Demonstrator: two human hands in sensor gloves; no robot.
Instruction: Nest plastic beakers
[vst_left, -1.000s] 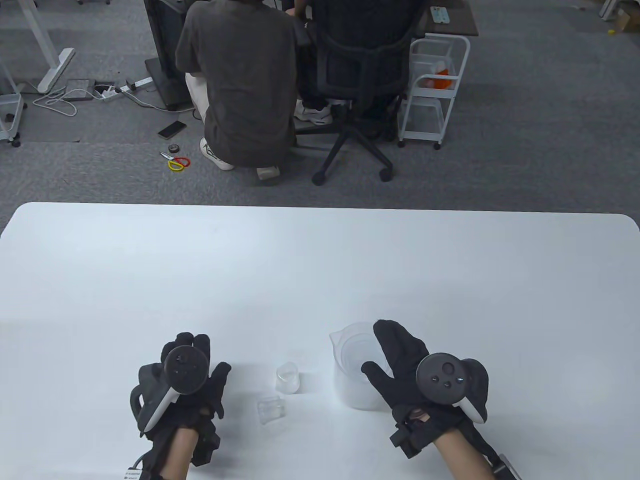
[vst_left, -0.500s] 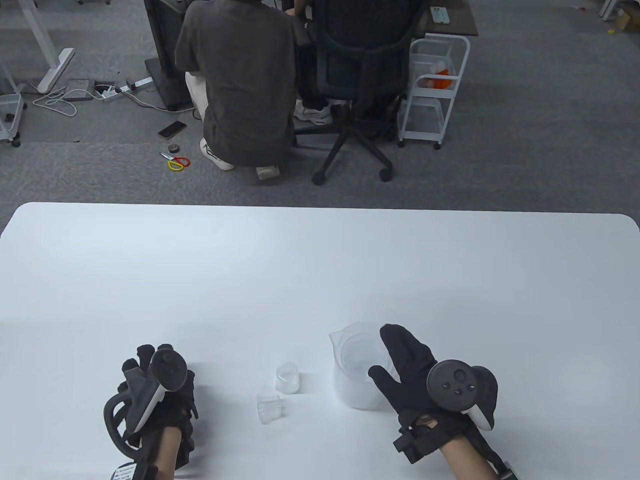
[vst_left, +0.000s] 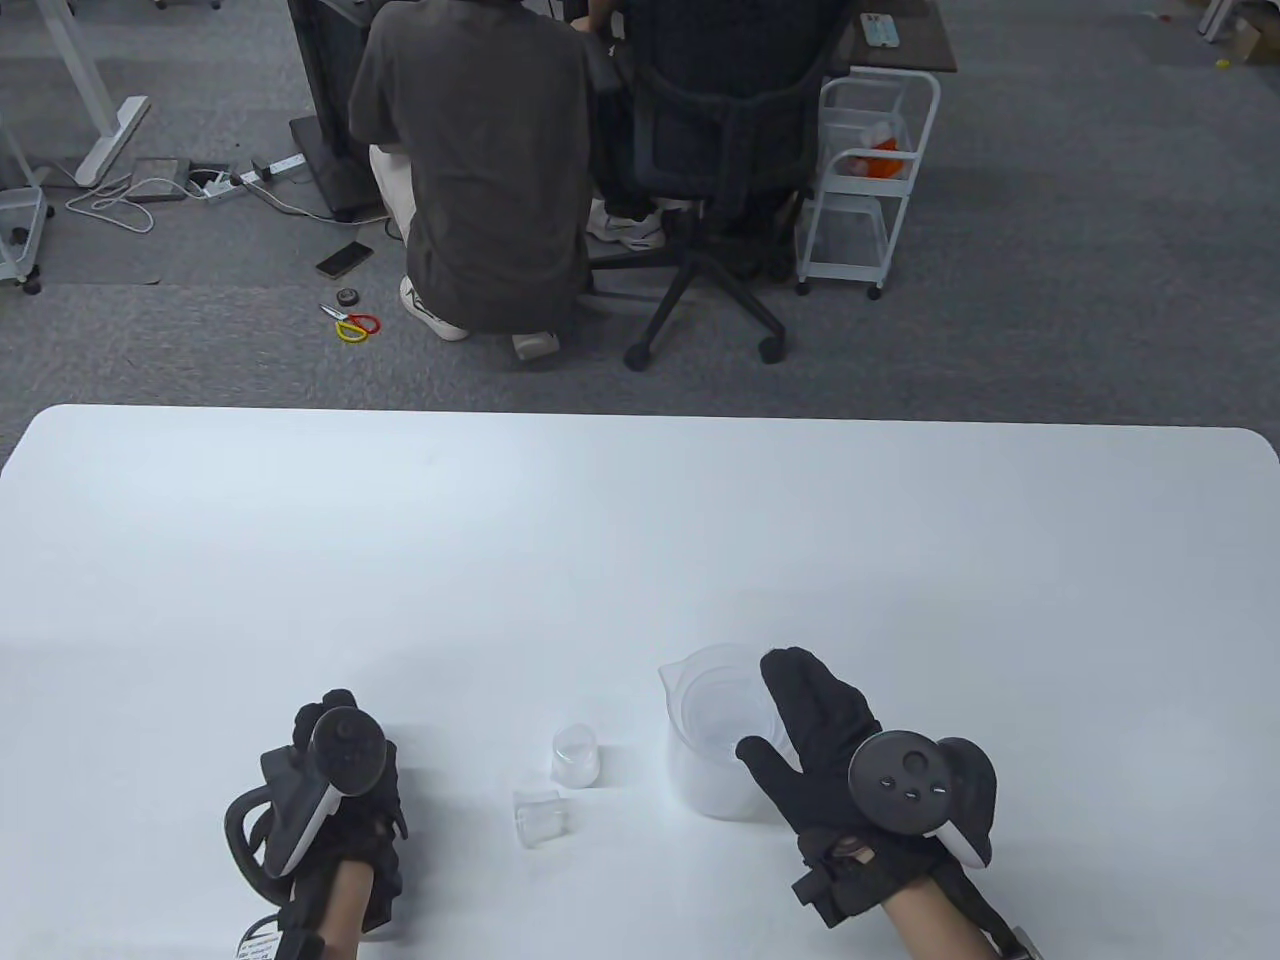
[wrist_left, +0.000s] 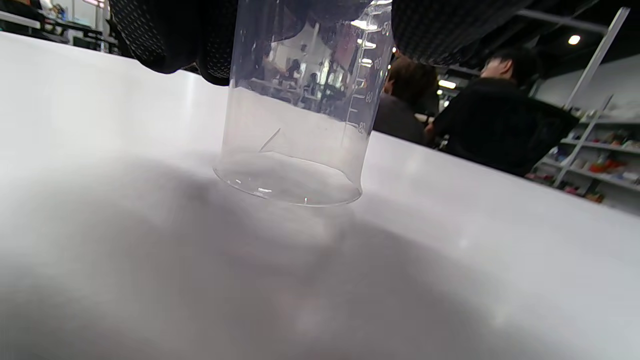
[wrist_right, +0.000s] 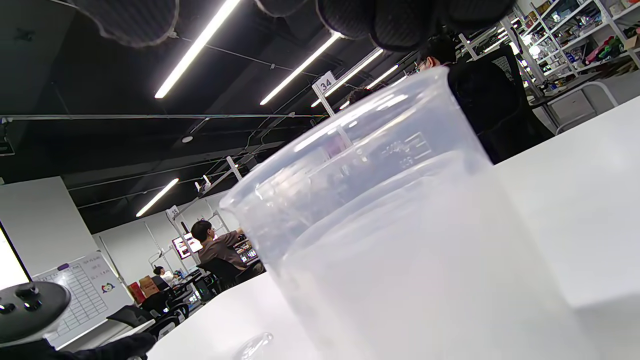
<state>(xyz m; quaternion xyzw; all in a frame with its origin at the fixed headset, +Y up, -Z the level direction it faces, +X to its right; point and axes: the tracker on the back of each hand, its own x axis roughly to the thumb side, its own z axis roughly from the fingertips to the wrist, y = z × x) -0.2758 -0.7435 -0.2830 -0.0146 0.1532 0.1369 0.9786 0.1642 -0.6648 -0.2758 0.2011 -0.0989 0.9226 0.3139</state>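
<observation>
On the white table (vst_left: 640, 520), near its front edge, the large beaker (vst_left: 712, 740) is standing upright; the right hand (vst_left: 830, 745) is resting against its right side with fingers extended. Left of it, two small beakers (vst_left: 575, 755) are sitting close together. At far left, the left hand (vst_left: 335, 790) is gripping a clear graduated beaker (wrist_left: 300, 110) from above, base just above the tabletop.

Small beakers (vst_left: 560, 785) — between hands.
</observation>
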